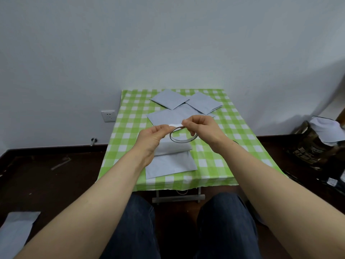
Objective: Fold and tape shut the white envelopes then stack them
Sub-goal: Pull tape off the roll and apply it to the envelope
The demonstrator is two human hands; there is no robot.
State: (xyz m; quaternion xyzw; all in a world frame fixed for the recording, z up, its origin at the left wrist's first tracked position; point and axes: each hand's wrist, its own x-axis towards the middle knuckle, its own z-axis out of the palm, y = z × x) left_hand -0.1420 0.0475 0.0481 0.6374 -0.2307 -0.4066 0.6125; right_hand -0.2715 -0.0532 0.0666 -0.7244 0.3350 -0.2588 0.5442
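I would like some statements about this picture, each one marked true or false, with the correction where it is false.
1. The left hand pinches one end of the tape strip. True.
2. The tape roll lies on the floor. False: the right hand holds it above the table.
3. A folded envelope lies on the near side of the table, below the hands. True.
4. The tablecloth is red and white. False: it is checked green and white.
5. The far end of the table holds no envelopes. False: several far envelopes lie there.
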